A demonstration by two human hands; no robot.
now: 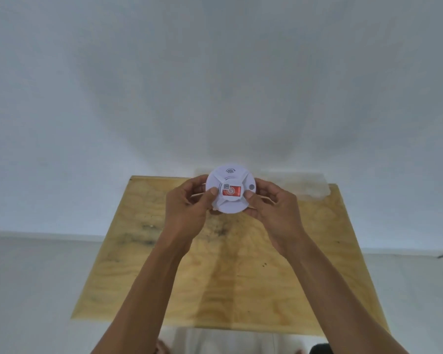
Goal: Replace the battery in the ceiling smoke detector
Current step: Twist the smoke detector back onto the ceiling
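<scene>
With both hands raised over the far end of the plywood board [223, 277], my left hand [187, 208] and right hand [274, 208] grip the white smoke detector [230, 190], seemingly unmounted, so next I must twist it free or reseat it.

Plywood board against white surfaces

A stained plywood board [230, 272] is seen; a clear plastic piece [310, 185] is taped at its far right corner.

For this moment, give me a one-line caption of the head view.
Both hands, left hand and right hand, grip a white smoke detector with a red label against a plywood panel.
</scene>
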